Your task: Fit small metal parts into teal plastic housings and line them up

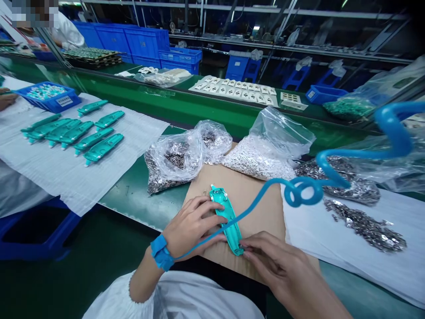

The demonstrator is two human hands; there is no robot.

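A teal plastic housing (228, 217) lies on a brown cardboard sheet (252, 195) in front of me. My left hand (191, 223) curls round its left side and holds it down, fingers closed on it. A blue wrist strap (161, 252) with a coiled blue cord (303, 190) is on that wrist. My right hand (279, 263) pinches at the housing's near end, fingertips together; anything small between them is hidden.
Several clear bags of small metal parts (175, 159) lie beyond the cardboard, with loose metal pieces (365, 223) on white cloth at right. Several teal housings (79, 135) lie on white cloth at left near a blue tray (49, 97). A green conveyor belt (186, 106) runs behind, blue crates beyond.
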